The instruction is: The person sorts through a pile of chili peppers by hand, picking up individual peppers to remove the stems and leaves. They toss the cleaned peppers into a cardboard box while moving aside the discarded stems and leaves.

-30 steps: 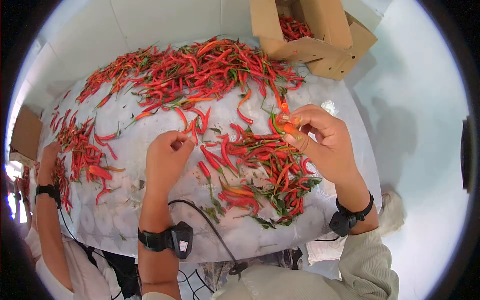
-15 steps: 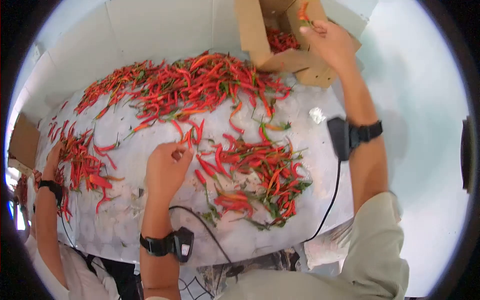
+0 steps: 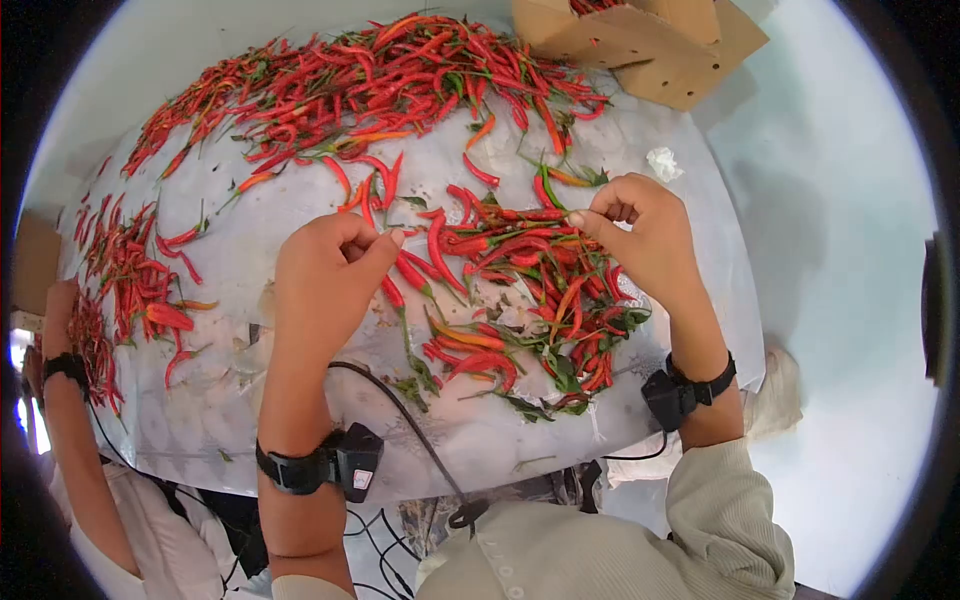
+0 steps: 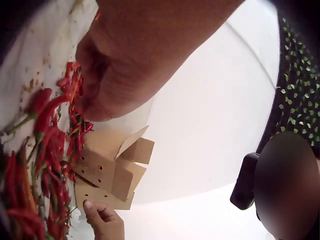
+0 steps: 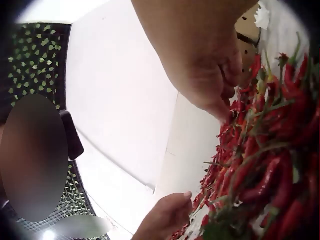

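Observation:
My right hand (image 3: 645, 240) hovers at the top right of a near heap of red chili peppers (image 3: 520, 255), its fingers bent and its thumb tip beside the end of one pepper. Whether it pinches that pepper, I cannot tell. Its thumb also points down at the peppers in the right wrist view. To the left of this heap, my left hand (image 3: 335, 275) hangs with loosely curled fingers, thumb close to the forefinger. Nothing shows in it. A few loose peppers (image 3: 388, 180) lie just beyond its fingertips. Some peppers have green stems and leaves.
A large mound of peppers (image 3: 370, 90) covers the back of the sheeted table. At the back right stands a cardboard box (image 3: 620, 45) with peppers inside. Another person's arm (image 3: 75, 440) works by a left heap (image 3: 130, 270). Crumpled white paper (image 3: 663, 163) lies at right.
My right hand held an orange-red pepper over the near heap, carried it up to the box, and is back at the heap without it. The left hand has stayed near the same place.

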The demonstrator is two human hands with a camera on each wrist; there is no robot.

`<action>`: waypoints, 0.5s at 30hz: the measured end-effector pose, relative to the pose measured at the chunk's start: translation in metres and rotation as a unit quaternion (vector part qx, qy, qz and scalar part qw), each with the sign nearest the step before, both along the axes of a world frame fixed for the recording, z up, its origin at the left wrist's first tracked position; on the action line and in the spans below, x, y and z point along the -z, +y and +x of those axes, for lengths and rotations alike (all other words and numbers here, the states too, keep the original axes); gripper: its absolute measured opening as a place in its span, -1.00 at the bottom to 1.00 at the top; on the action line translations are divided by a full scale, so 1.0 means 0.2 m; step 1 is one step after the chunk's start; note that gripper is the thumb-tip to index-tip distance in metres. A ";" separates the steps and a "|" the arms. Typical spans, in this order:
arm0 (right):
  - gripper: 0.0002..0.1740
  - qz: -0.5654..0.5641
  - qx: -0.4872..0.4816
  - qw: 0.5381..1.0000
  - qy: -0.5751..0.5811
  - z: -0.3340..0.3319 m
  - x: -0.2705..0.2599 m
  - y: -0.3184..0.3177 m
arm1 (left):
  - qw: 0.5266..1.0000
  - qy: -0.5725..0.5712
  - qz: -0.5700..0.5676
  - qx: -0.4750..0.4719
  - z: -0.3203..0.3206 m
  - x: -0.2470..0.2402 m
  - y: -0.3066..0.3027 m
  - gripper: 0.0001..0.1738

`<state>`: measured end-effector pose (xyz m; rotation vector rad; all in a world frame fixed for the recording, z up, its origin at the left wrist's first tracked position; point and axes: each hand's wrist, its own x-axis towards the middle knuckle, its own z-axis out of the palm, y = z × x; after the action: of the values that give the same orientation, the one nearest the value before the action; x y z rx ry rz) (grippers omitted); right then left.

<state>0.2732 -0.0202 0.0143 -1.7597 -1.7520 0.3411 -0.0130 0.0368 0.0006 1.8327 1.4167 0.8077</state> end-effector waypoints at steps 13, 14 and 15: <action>-0.84 0.161 -0.147 0.973 -0.075 -0.16 0.11 0.07 | 0.997 -0.009 -0.032 0.070 0.07 0.02 -0.04 -0.72; -0.84 0.164 -0.164 0.970 -0.077 -0.19 0.12 0.07 | 0.997 -0.014 -0.042 0.062 0.07 0.01 -0.04 -0.73; -0.84 0.152 -0.161 0.971 -0.088 -0.21 0.13 0.07 | 0.997 -0.020 -0.050 0.056 0.07 0.01 -0.03 -0.73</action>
<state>0.2314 -0.0059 -0.0124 -1.3218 -2.0962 0.0419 0.0003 0.0302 -0.0007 1.7913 1.2945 0.7004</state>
